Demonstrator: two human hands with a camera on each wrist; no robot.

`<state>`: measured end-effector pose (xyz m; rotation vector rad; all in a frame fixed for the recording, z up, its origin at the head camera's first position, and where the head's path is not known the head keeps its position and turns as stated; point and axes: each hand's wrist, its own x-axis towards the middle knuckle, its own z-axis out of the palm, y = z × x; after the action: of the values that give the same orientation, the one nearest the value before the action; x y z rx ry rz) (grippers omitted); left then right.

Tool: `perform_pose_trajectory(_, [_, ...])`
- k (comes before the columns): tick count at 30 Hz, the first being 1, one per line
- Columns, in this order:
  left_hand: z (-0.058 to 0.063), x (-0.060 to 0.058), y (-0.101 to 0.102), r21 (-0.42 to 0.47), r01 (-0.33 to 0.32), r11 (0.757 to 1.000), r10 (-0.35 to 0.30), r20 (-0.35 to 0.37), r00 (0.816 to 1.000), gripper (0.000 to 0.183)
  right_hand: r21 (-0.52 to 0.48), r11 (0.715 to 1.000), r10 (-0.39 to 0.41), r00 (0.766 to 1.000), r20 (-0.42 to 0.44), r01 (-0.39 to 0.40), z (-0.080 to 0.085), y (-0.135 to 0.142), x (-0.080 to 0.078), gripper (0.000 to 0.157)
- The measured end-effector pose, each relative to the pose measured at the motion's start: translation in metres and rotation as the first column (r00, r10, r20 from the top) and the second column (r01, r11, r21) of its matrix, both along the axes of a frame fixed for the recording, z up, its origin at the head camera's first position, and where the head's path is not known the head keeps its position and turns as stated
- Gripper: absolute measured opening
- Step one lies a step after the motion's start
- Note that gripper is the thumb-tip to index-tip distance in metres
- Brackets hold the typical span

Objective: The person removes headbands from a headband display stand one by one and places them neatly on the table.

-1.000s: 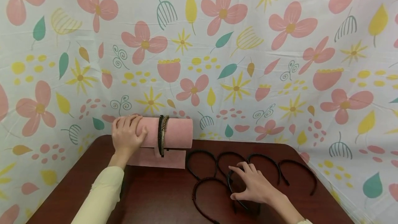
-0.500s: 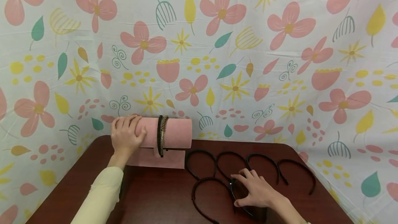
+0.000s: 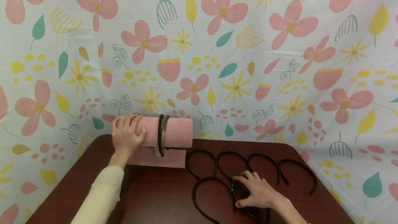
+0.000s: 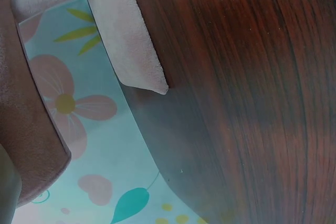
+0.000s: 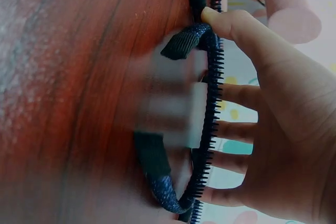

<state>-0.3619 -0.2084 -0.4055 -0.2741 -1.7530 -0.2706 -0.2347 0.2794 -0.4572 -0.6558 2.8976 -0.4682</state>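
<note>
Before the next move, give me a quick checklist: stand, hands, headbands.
1. Left hand on the pink stand: ok, gripping its left end.
2. Stand's headbands: ok, side by side near its middle.
3. Right hand on the dark-blue headband: ok, fingers around it.
4. Firmness of that hold: cannot tell.
5. Room beside the right hand: not ok, the reddish headband lies close by.
6. Back-row headbands: ok, four on the table.

Head view: we see one dark headband [image 3: 232,190] partly hidden by the right hand [image 3: 258,192] — left wrist view: the pink stand [image 4: 128,45], cut off at left.
</note>
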Motion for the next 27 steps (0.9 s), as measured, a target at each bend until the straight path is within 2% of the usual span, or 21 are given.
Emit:
perform_pose_trajectory(8, [0.002,0.001,0.0,-0.002,0.006,1.0,-0.006,0.003,1.0,0.046,-0.044,0.999,0.028,0.999,0.047,-0.026,0.005,0.0,0.002,0.078])
perform_pose_trajectory(12, [0.002,0.001,0.0,-0.001,0.009,1.0,-0.009,0.002,1.0,0.046,-0.075,0.997,0.016,0.999,0.039,-0.013,0.012,-0.003,0.002,0.075])
perform_pose_trajectory(17, [0.0,0.0,0.0,-0.004,0.008,1.0,-0.008,0.007,1.0,0.047,-0.089,0.996,0.009,0.998,-0.065,-0.015,0.021,-0.011,0.0,0.068])
perform_pose_trajectory(22, [0.0,0.0,0.0,-0.004,0.005,1.0,-0.005,0.001,1.0,0.046,-0.106,0.993,0.03,0.982,-0.186,-0.05,0.029,-0.02,-0.004,0.062])
perform_pose_trajectory(27, [0.0,0.0,0.0,0.0,0.004,1.0,-0.004,0.006,1.0,0.046,-0.129,0.988,0.05,0.97,-0.236,-0.082,0.038,-0.032,-0.007,0.059])
